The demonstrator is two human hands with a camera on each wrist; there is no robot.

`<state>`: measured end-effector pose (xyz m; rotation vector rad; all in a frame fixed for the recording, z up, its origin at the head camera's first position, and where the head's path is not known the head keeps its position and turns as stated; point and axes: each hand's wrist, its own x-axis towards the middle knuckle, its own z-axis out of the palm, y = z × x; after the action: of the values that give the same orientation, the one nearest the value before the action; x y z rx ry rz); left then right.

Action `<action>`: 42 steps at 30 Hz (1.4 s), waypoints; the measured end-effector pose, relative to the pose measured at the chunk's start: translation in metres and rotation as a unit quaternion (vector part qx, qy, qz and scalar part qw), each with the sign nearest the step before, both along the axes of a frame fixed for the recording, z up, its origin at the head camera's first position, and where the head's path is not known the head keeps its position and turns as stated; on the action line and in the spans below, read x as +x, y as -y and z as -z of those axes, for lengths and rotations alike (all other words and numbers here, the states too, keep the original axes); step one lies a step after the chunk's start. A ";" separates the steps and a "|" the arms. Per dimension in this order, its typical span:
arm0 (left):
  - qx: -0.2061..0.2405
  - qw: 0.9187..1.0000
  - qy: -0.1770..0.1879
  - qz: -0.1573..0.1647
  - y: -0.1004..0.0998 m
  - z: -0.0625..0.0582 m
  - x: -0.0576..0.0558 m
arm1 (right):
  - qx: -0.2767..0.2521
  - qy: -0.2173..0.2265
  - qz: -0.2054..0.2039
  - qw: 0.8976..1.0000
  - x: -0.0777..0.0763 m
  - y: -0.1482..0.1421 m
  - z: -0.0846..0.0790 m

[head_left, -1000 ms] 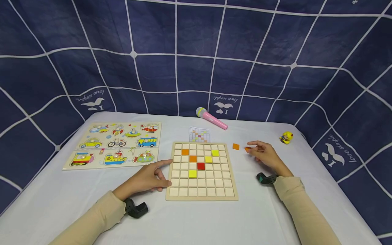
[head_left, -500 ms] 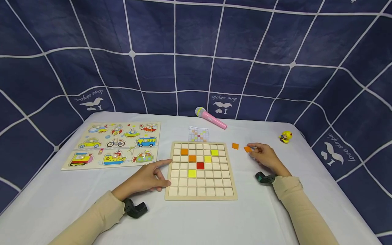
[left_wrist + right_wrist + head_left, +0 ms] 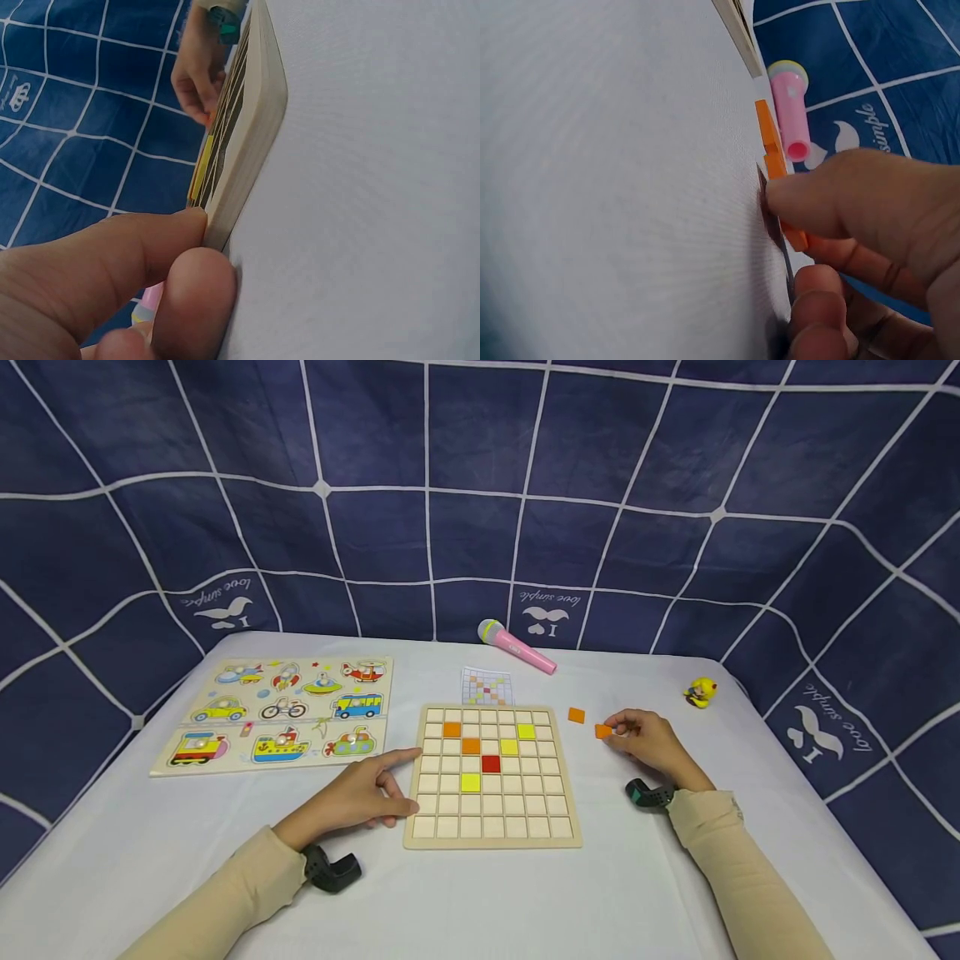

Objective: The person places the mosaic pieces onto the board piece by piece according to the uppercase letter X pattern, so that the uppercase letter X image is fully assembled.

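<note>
My right hand [image 3: 651, 747] pinches an orange tile [image 3: 603, 732] to the right of the wooden board [image 3: 493, 843], thumb and fingers [image 3: 821, 304] almost together. A second orange tile [image 3: 576, 716] lies near the board's far right corner. My left hand [image 3: 356, 793] just touches the board's left edge, thumb and pointer spread wide. In the board's little squares sit two orange squares [image 3: 452, 729], one red square [image 3: 491, 764] and three yellow squares [image 3: 470, 783].

Here's "love simple" with "I", upside down on the cloth [image 3: 382, 535] past the table [image 3: 480, 902]; the mic's [image 3: 519, 649] lettering blurs.
</note>
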<state>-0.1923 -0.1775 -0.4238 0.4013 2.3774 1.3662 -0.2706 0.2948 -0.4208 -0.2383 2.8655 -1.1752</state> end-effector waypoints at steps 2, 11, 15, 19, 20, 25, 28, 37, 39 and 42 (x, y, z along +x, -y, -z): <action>0.001 1.000 0.000 0.001 0.000 0.000 0.000 | 0.004 -0.005 0.000 1.000 0.001 0.001 -0.001; 0.000 1.000 -0.005 0.005 0.001 0.000 0.000 | -0.010 -0.022 -0.033 0.999 0.004 0.014 -0.007; 0.000 1.000 -0.009 0.011 0.001 0.001 -0.001 | -0.013 -0.035 -0.057 0.998 0.005 0.022 -0.010; 0.000 1.000 -0.011 0.013 0.001 0.001 -0.001 | -0.018 -0.037 -0.074 0.996 0.008 0.030 -0.013; 0.000 1.000 -0.012 0.013 0.001 0.001 -0.001 | -0.020 -0.037 -0.079 0.996 0.009 0.032 -0.013; -0.003 1.000 -0.013 0.011 0.001 0.001 0.000 | -0.040 -0.028 -0.103 0.993 0.012 0.042 -0.015; -0.004 1.000 -0.011 0.009 0.001 0.001 0.000 | -0.056 -0.016 -0.117 0.991 0.015 0.049 -0.017; -0.003 1.000 -0.005 0.004 0.000 -0.001 0.000 | -0.102 0.046 -0.132 0.985 0.026 0.070 -0.020; -0.003 1.000 -0.007 0.004 0.000 -0.001 0.000 | -0.118 0.065 -0.135 0.982 0.028 0.075 -0.020; -0.005 1.000 -0.008 0.004 0.000 -0.001 0.000 | -0.139 0.088 -0.142 0.976 0.031 0.081 -0.020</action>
<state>-0.1921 -0.1775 -0.4232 0.4211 2.3917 1.3530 -0.2395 0.2140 -0.4011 -0.5064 2.4106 -1.4494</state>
